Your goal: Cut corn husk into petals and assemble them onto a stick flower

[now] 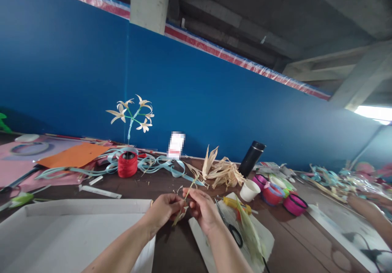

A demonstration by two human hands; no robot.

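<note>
My left hand (165, 209) and my right hand (202, 209) are close together over the brown table. Between them is a thin, pale strip of dried corn husk (189, 187), with its upper end fanning out above the fingertips. Both hands are closed on it in a pinch. A paler frayed end hangs below the fingers; how it joins the strip is hidden. Beside my right forearm lie black-handled scissors (235, 235), a yellow glue gun (234, 204) and a greenish corn husk (249, 228), on a white sheet (268, 240).
A shallow white box (76, 232) stands at left. Behind are a red thread spool (127, 165), blue ribbon (76, 170), a husk flower spray (131, 116), dried husks (226, 173), a black bottle (252, 158) and a white cup (250, 190). Another person's arm (367, 216) reaches in at right.
</note>
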